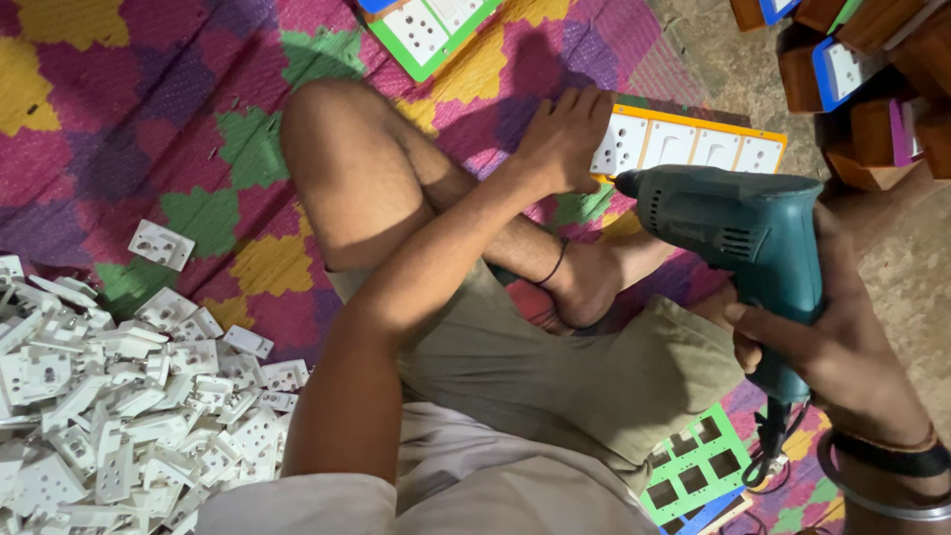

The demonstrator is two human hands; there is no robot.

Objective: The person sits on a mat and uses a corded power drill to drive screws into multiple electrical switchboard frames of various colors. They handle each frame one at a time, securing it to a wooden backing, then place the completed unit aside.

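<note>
There is one teal electric drill (738, 238) and one orange-framed white switch board (688, 147) with four white modules. One green plastic frame (693, 471) shows six square holes. The heap of loose white socket modules (119, 396) is too many to count.

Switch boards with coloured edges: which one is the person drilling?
The orange-edged board, pressed down by the left hand with the drill tip at its corner. The green-edged boards lie apart, untouched.

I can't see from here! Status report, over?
Left hand pressing down orange-framed switch board. Right hand gripping green electric drill, tip at board's left edge. Nothing blocking; white socket pile lies aside.
</note>
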